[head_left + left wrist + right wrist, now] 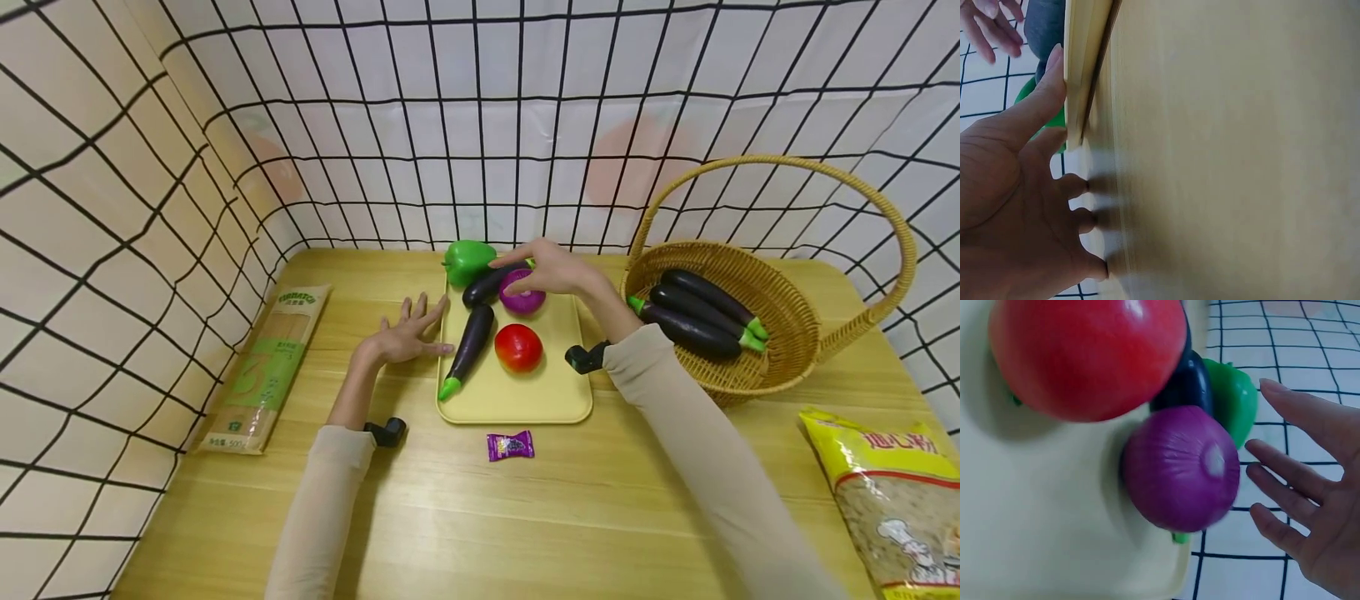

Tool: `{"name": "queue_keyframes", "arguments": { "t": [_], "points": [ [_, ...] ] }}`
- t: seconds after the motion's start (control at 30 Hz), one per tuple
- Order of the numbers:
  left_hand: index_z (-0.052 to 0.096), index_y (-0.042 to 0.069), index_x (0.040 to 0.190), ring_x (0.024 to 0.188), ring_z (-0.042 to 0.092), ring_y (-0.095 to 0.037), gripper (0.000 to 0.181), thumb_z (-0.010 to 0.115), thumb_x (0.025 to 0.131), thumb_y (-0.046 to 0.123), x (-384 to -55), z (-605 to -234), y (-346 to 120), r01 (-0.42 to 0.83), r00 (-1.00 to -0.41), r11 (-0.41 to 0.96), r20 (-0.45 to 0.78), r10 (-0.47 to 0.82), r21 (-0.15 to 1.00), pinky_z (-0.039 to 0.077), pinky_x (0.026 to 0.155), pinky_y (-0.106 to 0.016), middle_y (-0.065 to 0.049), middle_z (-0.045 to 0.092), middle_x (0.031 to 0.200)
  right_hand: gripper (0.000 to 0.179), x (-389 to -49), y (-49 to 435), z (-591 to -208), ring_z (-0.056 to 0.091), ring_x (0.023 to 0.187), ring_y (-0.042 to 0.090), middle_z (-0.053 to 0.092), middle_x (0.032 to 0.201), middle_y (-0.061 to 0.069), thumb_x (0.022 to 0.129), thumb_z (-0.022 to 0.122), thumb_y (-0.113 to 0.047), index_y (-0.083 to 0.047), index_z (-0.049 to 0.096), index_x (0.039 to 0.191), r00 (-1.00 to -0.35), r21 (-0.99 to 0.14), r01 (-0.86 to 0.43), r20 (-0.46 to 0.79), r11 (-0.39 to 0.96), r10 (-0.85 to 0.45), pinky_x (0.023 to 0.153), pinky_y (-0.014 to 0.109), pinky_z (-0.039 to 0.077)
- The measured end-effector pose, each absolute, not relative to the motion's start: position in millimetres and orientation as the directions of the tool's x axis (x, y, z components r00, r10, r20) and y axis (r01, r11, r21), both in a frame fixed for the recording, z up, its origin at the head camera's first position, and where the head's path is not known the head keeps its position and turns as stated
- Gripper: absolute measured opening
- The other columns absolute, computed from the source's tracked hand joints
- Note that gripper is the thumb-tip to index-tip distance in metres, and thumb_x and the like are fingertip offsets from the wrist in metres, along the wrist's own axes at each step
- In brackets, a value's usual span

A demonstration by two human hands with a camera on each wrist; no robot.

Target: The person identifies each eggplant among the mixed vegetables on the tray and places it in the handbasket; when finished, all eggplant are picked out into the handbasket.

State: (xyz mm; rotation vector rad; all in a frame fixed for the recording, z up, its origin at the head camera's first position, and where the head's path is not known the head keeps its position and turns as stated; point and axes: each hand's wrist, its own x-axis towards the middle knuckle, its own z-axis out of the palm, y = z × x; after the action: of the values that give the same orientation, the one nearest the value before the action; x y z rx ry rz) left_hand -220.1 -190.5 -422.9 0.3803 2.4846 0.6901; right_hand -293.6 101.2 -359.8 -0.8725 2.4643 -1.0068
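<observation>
A yellow tray [555, 396] bears a green bell pepper [468, 262], two eggplants [471, 343], a purple onion [525, 302] and a red tomato [518, 347]. My left hand [408, 335] is beside the tray's left edge, fingers spread; its thumb lies at the rim and its fingertips meet the table, as the left wrist view shows. Over the back of the tray hovers my right hand [553, 268], above the onion, with loosely bent fingers and nothing in them. In the right wrist view a gap separates these fingers from the onion [1182, 469].
Right of the tray stands a wicker basket [783, 367] with a tall handle, holding several eggplants [693, 308]. A purple wrapped candy [511, 446] lies in front of the tray. Noodles in a packet [262, 375] lie left; a pasta bag [892, 500] lies right. Black grid netting [510, 96] surrounds the table.
</observation>
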Motion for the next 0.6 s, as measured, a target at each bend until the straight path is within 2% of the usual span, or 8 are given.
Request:
{"name": "queue_keyframes", "arguments": {
  "t": [0.23, 0.43, 0.6],
  "points": [
    [-0.004, 0.028, 0.167, 0.156, -0.029, -0.041, 0.093, 0.060, 0.102, 0.050, -220, -422, -191, 0.115, -0.819, 0.835, -0.424, 0.386, 0.537, -0.019, 0.119, -0.075, -0.015, -0.024, 0.171, 0.045, -298, 83, -370, 0.056, 0.135, 0.035, 0.065, 0.141, 0.019, 0.088, 0.080, -0.008, -0.008, 0.071, 0.132, -0.751, -0.696, -0.430, -0.078, 0.576, -0.655, 0.117, 0.053, 0.042],
    [-0.004, 0.029, 0.167, 0.156, -0.029, -0.041, 0.093, 0.058, 0.102, 0.052, -221, -424, -192, 0.122, -0.821, 0.840, -0.422, 0.385, 0.529, -0.019, 0.119, -0.075, -0.015, -0.024, 0.172, 0.042, -301, 73, -379, 0.061, 0.117, 0.034, 0.069, 0.129, 0.020, 0.088, 0.080, -0.006, -0.007, 0.073, 0.129, -0.756, -0.639, -0.481, -0.045, 0.601, -0.653, 0.104, 0.046, 0.048],
    [-0.005, 0.030, 0.167, 0.157, -0.029, -0.041, 0.094, 0.059, 0.102, 0.053, -221, -425, -191, 0.123, -0.819, 0.843, -0.426, 0.384, 0.523, -0.018, 0.119, -0.075, -0.015, -0.024, 0.172, 0.042, -304, 68, -382, 0.061, 0.118, 0.033, 0.069, 0.128, 0.020, 0.088, 0.080, -0.005, -0.007, 0.073, 0.129, -0.766, -0.609, -0.482, -0.056, 0.629, -0.641, 0.105, 0.045, 0.049]
  ]
}}
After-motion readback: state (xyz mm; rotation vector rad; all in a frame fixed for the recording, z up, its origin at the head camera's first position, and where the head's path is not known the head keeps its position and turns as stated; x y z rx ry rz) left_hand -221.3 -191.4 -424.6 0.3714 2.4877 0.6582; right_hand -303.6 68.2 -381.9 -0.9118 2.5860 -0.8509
